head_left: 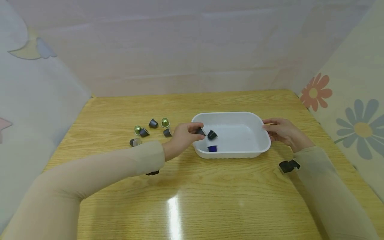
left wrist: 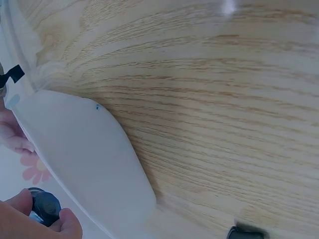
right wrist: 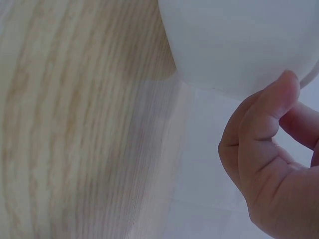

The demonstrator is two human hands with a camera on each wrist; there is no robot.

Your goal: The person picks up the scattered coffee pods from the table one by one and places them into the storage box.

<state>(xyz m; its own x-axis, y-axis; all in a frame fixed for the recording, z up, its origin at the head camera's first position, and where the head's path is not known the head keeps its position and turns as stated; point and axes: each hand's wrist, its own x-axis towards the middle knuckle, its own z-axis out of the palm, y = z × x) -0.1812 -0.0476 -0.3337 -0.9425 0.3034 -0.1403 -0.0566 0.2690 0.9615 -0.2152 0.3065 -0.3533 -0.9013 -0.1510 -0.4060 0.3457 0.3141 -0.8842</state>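
My left hand (head_left: 183,137) pinches a dark coffee capsule (head_left: 201,132) between thumb and fingers, over the left rim of a white tray (head_left: 231,155). The left wrist view shows this capsule (left wrist: 46,208) close up, held at the fingertips. Inside the tray lie a black capsule (head_left: 212,134) and a blue capsule (head_left: 212,148), both towards its left end. At the tray's opposite end, my right hand (head_left: 282,132) holds the rim. The right wrist view has its curled fingers (right wrist: 261,132) against the tray's outer wall near the edge.
Left of the tray, several more capsules lie loosely on the wooden table (head_left: 210,193), among them a green one (head_left: 165,122), a dark one (head_left: 153,123) and a capsule on its side (head_left: 135,142). Pale walls enclose the table at the back and sides.
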